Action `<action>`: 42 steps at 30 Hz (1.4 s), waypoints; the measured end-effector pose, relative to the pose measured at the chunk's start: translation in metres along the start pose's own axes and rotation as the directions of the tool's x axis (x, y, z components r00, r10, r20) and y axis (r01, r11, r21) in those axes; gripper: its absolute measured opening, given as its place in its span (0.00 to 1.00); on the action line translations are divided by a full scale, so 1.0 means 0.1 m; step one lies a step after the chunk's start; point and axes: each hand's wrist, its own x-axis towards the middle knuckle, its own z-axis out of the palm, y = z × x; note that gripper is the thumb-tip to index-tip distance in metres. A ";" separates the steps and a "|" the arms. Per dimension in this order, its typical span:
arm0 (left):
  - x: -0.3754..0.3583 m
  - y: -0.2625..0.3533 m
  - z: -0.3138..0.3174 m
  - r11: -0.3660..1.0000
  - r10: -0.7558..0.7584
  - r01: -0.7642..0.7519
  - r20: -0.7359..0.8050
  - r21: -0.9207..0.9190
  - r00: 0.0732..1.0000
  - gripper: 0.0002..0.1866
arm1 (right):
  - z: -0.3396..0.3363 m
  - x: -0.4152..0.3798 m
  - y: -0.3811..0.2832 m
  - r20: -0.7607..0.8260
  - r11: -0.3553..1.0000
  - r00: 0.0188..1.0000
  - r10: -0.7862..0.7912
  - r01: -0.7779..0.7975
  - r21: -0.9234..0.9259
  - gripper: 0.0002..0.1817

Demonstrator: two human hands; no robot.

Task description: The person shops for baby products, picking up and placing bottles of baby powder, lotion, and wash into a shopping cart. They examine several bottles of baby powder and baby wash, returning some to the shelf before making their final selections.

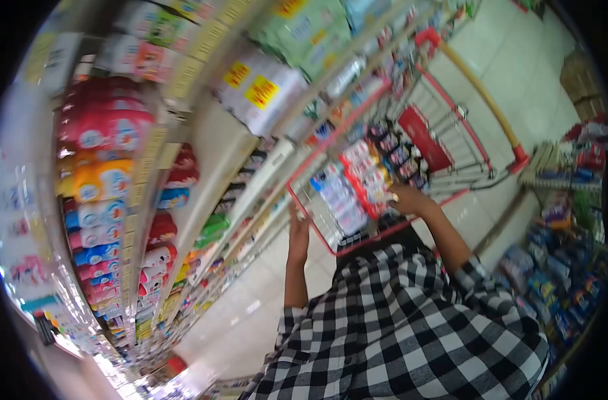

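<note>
A red wire shopping cart [330, 159] stands in a shop aisle in front of my checked shirt [410, 320]. It holds blue-and-white packs [337, 199], red packs [365, 175] and dark packs [400, 155]. My left hand [297, 230] is at the cart's near corner, its fingers on the red rim. My right hand [410, 199] reaches into the cart and closes on the end of the red packs. The view is blurred and tilted.
Shelves of bottles and pouches [104, 180] line the left side, with white bulk packs bearing yellow tags [260, 90] above. Another shelf of blue packs [564, 273] stands at right. The cart's handle bar [480, 93] points away over the pale tiled floor [250, 300].
</note>
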 end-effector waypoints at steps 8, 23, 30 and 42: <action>-0.56 -0.83 0.38 0.846 -0.513 0.448 0.209 0.289 0.833 0.43 | 0.72 0.45 0.29 0.652 0.971 0.738 0.172 -0.014 -0.240 0.25; -0.71 -0.86 0.27 0.657 -0.708 0.729 0.177 -0.190 0.684 0.37 | 2.33 1.50 0.55 0.361 0.851 0.803 0.474 -0.523 0.045 0.29; -0.74 -0.97 0.22 0.717 -0.681 0.691 0.122 -0.091 0.722 0.32 | 2.76 1.47 0.54 0.119 0.866 0.861 0.494 -0.500 0.021 0.27; -0.58 -0.97 0.02 0.854 -0.516 0.520 0.139 0.009 0.845 0.27 | 1.34 1.30 0.22 0.129 0.942 0.991 0.027 -0.068 0.330 0.25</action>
